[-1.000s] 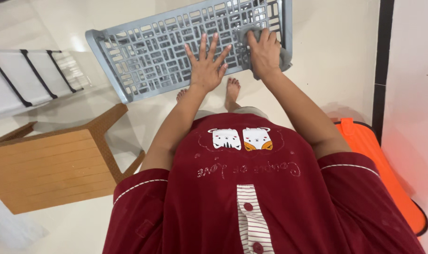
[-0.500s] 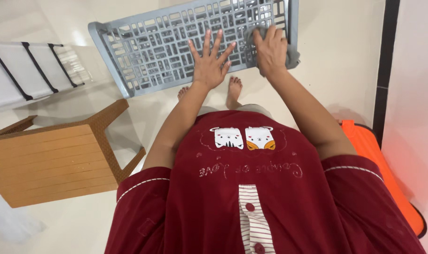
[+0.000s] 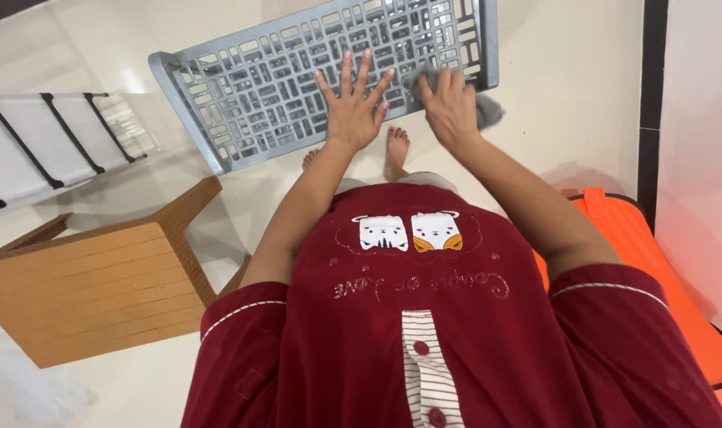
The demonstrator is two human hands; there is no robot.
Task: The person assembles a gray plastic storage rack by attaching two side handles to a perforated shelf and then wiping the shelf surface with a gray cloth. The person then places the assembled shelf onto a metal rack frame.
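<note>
— While the grey lattice panel [image 3: 297, 75] is being held ahead of the body above the pale floor [image 3: 583, 103], how is it lying?

— Its long axis is being kept running left to right, tilted. Both hands are resting on its right half.

— And the hands?

— The left hand [image 3: 353, 111] is being pressed flat, fingers spread, nothing gripped. The right hand [image 3: 450, 107] is being closed around a grey cloth [image 3: 488, 111] near the panel's right edge.

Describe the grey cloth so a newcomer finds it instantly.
Start at the grey lattice panel lying across the top of the view on the pale floor. At its right end, the right hand presses a grey cloth against it. It is the only soft, crumpled thing there.
</note>
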